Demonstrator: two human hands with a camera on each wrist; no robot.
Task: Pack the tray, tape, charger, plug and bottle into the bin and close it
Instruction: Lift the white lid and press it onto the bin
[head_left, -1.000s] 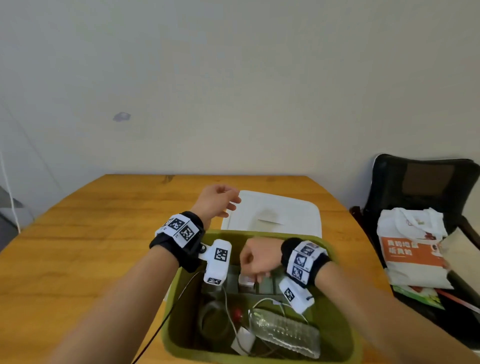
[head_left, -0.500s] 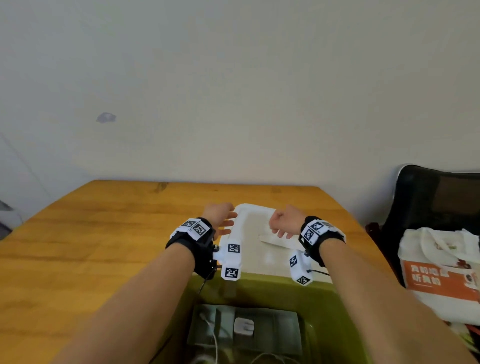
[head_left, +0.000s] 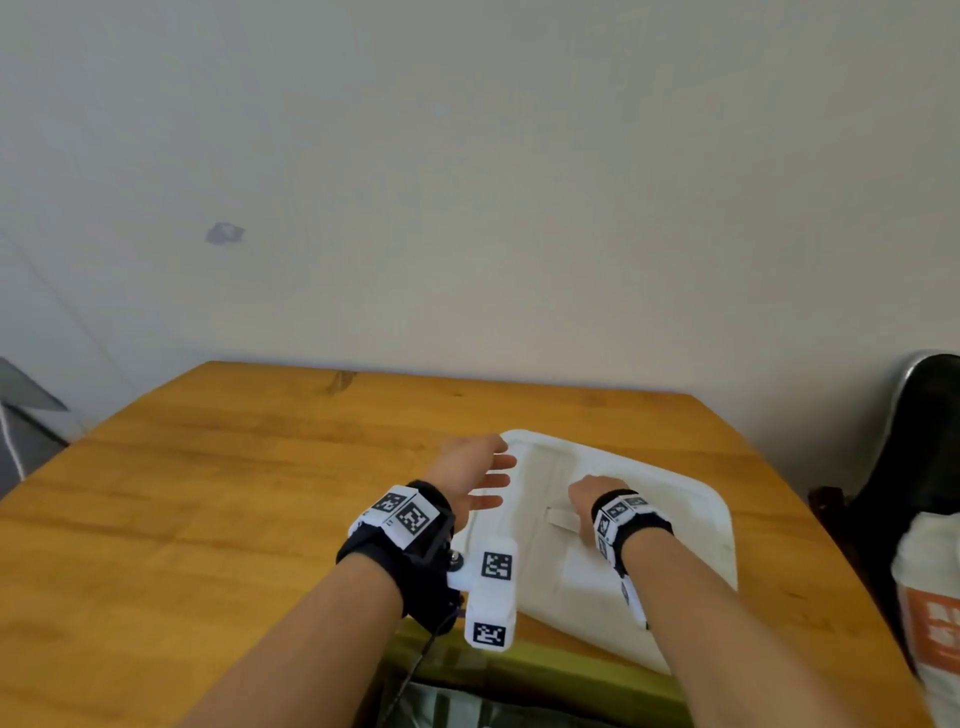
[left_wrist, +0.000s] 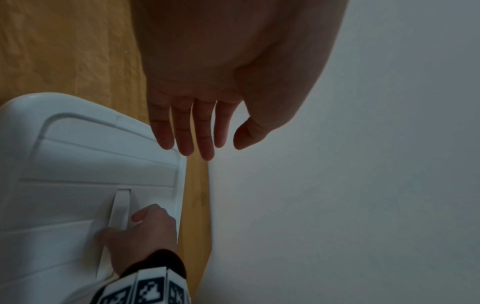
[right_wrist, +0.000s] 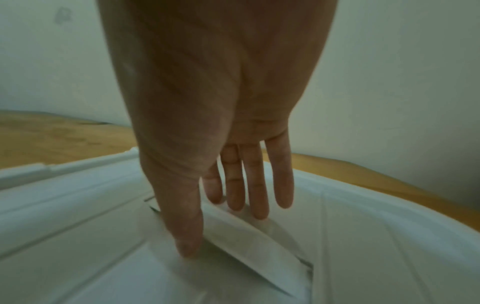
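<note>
The white bin lid (head_left: 550, 592) lies flat on the table beyond the green bin (head_left: 545, 670), of which only the far rim shows. My right hand (head_left: 584, 493) is on the lid's strap handle (head_left: 561, 518). In the right wrist view, my right hand (right_wrist: 223, 226) pinches the raised handle (right_wrist: 246, 236), thumb on the near side and fingers on the far side. My left hand (head_left: 478, 475) hovers by the lid's left edge. In the left wrist view, my left hand (left_wrist: 207, 148) has straight fingers over the lid (left_wrist: 78, 160) and holds nothing. The bin's contents are almost wholly out of view.
The wooden table (head_left: 208, 519) stretches to the left and back up to a plain wall. A black chair (head_left: 930, 441) with a white and orange bag (head_left: 930, 597) stands at the right, off the table.
My right hand left the bin's inside and went forward onto the lid's handle. The left hand reached to the lid's left edge. The view tilted up, so the bin dropped out of view.
</note>
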